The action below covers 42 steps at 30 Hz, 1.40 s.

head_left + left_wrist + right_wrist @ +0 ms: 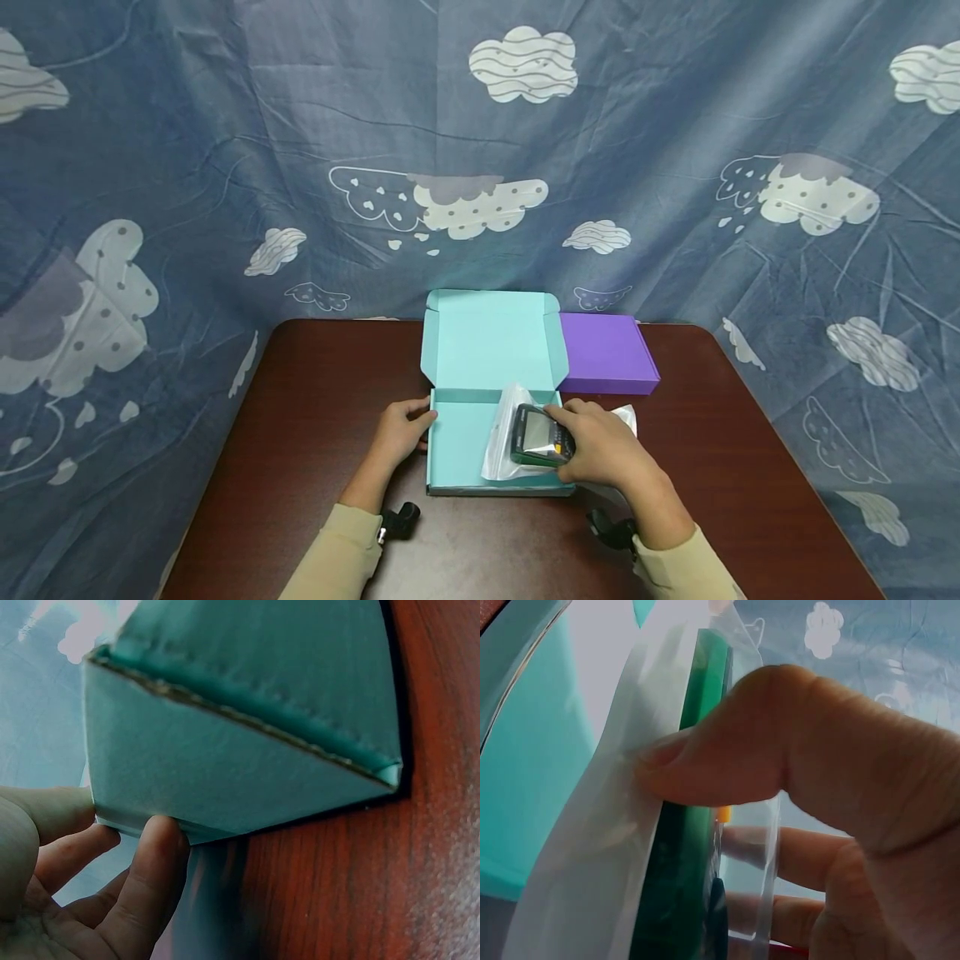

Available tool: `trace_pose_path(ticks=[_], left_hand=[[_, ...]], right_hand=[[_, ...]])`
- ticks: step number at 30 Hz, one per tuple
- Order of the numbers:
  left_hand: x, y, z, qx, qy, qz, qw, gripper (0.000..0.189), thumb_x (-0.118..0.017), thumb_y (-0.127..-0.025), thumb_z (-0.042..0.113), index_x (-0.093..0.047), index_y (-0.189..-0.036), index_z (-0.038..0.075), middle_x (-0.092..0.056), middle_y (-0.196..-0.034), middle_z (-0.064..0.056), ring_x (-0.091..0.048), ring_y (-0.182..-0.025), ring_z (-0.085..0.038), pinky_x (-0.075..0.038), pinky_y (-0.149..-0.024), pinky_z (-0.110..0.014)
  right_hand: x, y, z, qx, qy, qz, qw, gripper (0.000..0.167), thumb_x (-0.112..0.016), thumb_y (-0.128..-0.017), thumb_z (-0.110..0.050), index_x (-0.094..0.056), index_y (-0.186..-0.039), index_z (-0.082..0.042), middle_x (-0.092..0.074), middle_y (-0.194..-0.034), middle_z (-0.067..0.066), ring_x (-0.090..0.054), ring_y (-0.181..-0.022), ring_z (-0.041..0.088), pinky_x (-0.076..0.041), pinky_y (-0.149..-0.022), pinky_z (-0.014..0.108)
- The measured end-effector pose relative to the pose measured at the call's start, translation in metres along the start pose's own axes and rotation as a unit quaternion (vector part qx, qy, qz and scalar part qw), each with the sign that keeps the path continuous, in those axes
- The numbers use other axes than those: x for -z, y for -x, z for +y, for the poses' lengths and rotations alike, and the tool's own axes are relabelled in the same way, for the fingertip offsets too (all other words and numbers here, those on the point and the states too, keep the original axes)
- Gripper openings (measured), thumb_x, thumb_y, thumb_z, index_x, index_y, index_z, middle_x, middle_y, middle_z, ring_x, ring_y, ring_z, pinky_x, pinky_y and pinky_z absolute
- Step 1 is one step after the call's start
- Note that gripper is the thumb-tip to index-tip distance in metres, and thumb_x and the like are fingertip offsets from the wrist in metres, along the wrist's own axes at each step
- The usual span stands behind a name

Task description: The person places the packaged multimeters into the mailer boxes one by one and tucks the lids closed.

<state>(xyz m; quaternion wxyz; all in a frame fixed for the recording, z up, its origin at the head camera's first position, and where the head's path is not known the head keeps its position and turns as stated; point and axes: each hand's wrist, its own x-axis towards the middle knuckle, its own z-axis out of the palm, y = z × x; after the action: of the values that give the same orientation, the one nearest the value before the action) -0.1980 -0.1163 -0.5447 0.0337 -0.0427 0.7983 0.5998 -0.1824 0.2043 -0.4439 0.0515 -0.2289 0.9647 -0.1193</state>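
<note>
Right hand [606, 446]: grip closed, thumb and fingers pinching a green-edged device [537, 433], white plastic bag [498, 454] against it, above the right part of the open teal box [459, 450]. Left hand [397, 429]: grip loosely spread, touching the box's left side near the hinge.

Purple box [603, 346]: closed, lying flat near the far edge, about half past one from the middle of the desk [738, 467].
Desk surface: reddish-brown with a streaky grain, far corners rounded, a pale sheen toward six o'clock.
Blue cloth [420, 75]: creased, hanging behind the desk, sweeping from nine o'clock through twelve to three.
Wavy-lined cloud [523, 65]: white print, near twelve o'clock on the head view.
Dotted cloud [116, 292]: large print, at nine.
</note>
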Motion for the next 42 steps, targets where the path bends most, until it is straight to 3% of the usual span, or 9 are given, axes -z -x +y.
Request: trace_pose_path(ticks=[16, 33, 42], left_hand=[[0.000, -0.001, 0.000, -0.001, -0.008, 0.003, 1.0000, 0.042, -0.067, -0.101, 0.012, -0.060, -0.139, -0.004, -0.060, -0.134, -0.029, -0.069, -0.069, -0.023, -0.060, -0.058, -0.035], [0.002, 0.000, 0.000, -0.001, -0.012, 0.001, 0.9999, 0.043, -0.066, -0.101, 0.013, -0.059, -0.141, -0.003, -0.057, -0.139, -0.029, -0.069, -0.071, -0.022, -0.060, -0.058, -0.035], [0.000, 0.001, -0.001, -0.002, -0.013, 0.002, 0.9999, 0.044, -0.067, -0.101, 0.015, -0.060, -0.141, -0.002, -0.061, -0.134, -0.028, -0.069, -0.069, -0.023, -0.060, -0.058, -0.035]], right_hand=[[-0.006, -0.025, -0.020, 0.031, 0.034, -0.028, 0.9986, 0.087, -0.091, -0.056, -0.025, -0.065, -0.138, -0.009, -0.062, -0.107, 0.006, -0.051, -0.083, 0.018, -0.047, -0.063, 0.037], [-0.017, -0.045, -0.037, 0.040, 0.057, -0.064, 0.9955, 0.088, -0.095, -0.058, -0.027, -0.065, -0.139, -0.012, -0.060, -0.104, 0.005, -0.051, -0.085, 0.020, -0.048, -0.071, 0.041], [-0.027, -0.053, -0.044, 0.045, 0.069, -0.080, 0.9934, 0.091, -0.098, -0.057, -0.031, -0.064, -0.140, -0.014, -0.060, -0.106, 0.005, -0.051, -0.087, 0.021, -0.048, -0.072, 0.042]])
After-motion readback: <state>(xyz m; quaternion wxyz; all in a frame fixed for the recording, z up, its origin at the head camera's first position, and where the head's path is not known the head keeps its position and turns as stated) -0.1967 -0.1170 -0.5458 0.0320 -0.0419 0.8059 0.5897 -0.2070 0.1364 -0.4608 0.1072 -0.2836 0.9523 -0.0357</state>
